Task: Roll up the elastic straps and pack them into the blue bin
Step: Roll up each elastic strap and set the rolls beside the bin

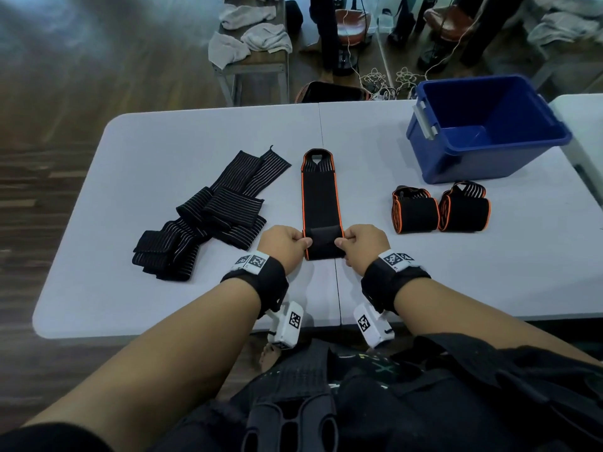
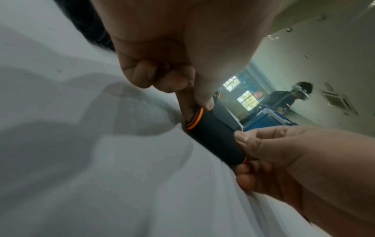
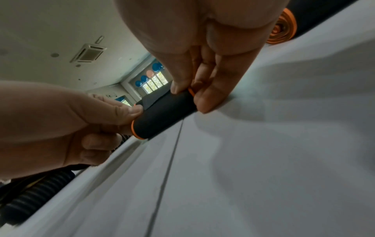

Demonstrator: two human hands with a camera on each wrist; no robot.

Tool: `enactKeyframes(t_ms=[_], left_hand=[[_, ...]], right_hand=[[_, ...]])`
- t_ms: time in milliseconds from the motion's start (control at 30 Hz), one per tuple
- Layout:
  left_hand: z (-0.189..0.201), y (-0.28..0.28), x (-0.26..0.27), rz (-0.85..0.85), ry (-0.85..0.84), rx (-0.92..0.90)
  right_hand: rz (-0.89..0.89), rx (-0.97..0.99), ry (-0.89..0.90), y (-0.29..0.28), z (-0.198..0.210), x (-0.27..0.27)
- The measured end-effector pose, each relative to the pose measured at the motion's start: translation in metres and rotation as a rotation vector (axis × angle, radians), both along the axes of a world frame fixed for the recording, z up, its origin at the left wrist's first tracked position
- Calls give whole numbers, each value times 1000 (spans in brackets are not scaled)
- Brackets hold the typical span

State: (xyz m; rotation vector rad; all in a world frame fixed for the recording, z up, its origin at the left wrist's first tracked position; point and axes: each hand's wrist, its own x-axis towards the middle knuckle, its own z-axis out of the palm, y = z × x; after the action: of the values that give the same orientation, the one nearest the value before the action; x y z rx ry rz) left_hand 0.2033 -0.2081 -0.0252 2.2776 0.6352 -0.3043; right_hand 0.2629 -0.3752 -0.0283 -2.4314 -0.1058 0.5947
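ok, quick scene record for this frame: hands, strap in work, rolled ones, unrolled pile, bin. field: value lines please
left hand: pinches the left end of the started roll
right hand: pinches the right end of the same roll
strap in work: orange-edged, near end rolled, the rest flat on the table, loop end away from the person
rolled straps: two, orange-edged, on the table before the bin
striped straps: unrolled heap, left of the hands
blue bin: far right, nothing visible inside
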Motion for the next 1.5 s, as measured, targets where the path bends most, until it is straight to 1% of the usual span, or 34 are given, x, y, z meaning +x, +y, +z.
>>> enactKeyframes(t_ms=[167,267,333,433,467,567,767,867,933,1000,1067,1100,1200,1267,1367,1500], left_hand=[[-2,-1,5,-5,38,-12],[2,-3,6,-17,52,11],[3,-5,6,4,32,34],[3,-10,2,79,-67,10],[2,-12,1,53,-83,26],[1,-13,-1,-52,-99,92],[-4,-7,2,-174,-71,197],[-9,1,-3,-206,-89,148],[-12,8,-5,-263,-65,118],[-14,15,-7,-320,-34,133],[-16,16,-7,-308,-37,142],[-16,16,-6,-276,-56,116],[-15,13,-3,-96,-106,-67],[-17,13,2,-38,-92,-104],[-17,11,7,3,-50,-120],[-12,3,13,-25,17,-85]], right_hand=[[50,-131,22,5,1,5],[64,-172,61,9,1,9],[62,-191,47,9,2,9],[18,-58,-19,5,2,2],[46,-38,-48,3,3,0],[167,-69,-120,0,6,-3],[298,-161,-124,2,3,0],[369,-183,-101,-5,2,3],[433,-235,-91,-9,1,7],[456,-263,-98,-10,0,10],[429,-232,-100,-9,-1,13],[406,-200,-93,-8,-2,13],[307,-85,-62,-8,-4,16],[230,-60,-41,-7,-4,20],[201,-114,11,-2,-1,24],[187,-285,88,4,2,29]])
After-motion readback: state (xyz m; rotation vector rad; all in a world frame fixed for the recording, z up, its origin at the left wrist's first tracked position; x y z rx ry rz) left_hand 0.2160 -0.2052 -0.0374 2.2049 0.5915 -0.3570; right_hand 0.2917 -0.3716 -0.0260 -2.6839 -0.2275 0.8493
